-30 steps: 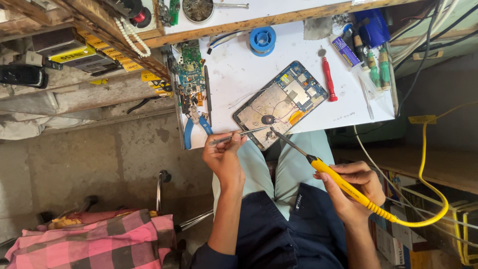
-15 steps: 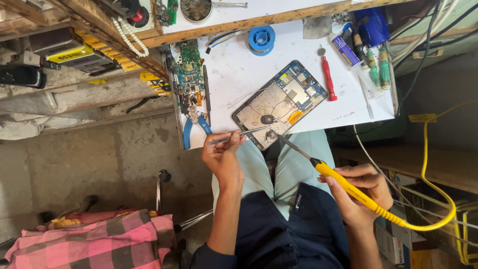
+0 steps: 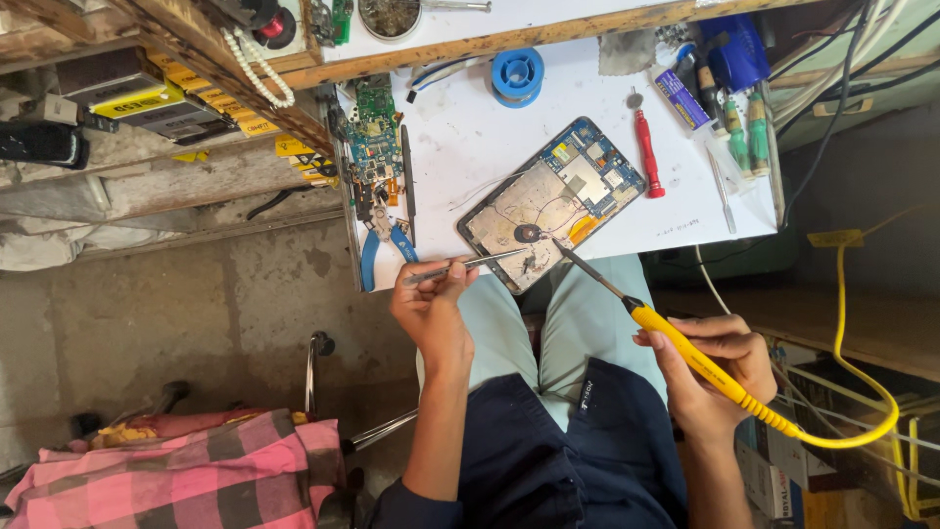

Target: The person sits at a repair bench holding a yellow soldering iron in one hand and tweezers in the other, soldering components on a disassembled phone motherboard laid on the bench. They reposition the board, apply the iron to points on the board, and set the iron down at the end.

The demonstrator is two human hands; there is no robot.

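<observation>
My left hand (image 3: 431, 312) grips tweezers (image 3: 465, 266), my right hand (image 3: 713, 364) grips a yellow soldering iron (image 3: 685, 353), both tips over the opened tablet (image 3: 550, 201) on the desk (image 3: 460, 147).

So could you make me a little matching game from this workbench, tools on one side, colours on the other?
Things:
1. soldering iron in the right hand
2. screwdriver beside the opened tablet
3. solder spool
4. tweezers in the left hand

Colours:
A. blue
B. silver-grey
C. yellow
D. red

Pairs: 1-C, 2-D, 3-A, 4-B
</observation>
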